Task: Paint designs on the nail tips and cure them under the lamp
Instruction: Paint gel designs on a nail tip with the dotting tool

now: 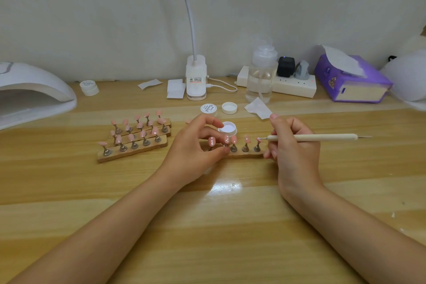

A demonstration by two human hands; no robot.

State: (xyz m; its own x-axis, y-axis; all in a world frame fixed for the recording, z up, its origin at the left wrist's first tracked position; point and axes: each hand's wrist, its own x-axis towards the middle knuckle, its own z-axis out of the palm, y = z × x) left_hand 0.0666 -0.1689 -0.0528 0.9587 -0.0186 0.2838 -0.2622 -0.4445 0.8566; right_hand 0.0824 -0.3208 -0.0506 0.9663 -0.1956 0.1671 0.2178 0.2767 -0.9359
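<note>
on the wooden worktop (230, 226), a near strip (244, 154) carrying a row of pink tips (246, 139) on metal stands, two of them dotted white. left hand (198, 145) curled over the strip's left end, fingertips pinching the stand of a dotted tip (227, 139). right hand (292, 145) gripping a dotting pen (311, 137), held almost level, its fine point at the rightmost tip (258, 139); touching or just short of it, impossible to tell. open pot (228, 128) of white gel just behind the strip, between the two hands. behind that, a capped pot (208, 108) and a loose lid (229, 108), side by side. left of the hands, three more strips (136, 143) packed close together, each with its own pink tips. curing lamp (32, 92) at the far left edge, mouth facing the worktop, well apart from the strips. another small pot (89, 87) just right of the lamp. along the wall: a clip light (196, 78) with a white gooseneck, a clear pump bottle (261, 74), a power strip (290, 85) with plugs in it, a purple tissue box (350, 80). small white wipes (258, 108) lying near the bottle and by the clip light.
</note>
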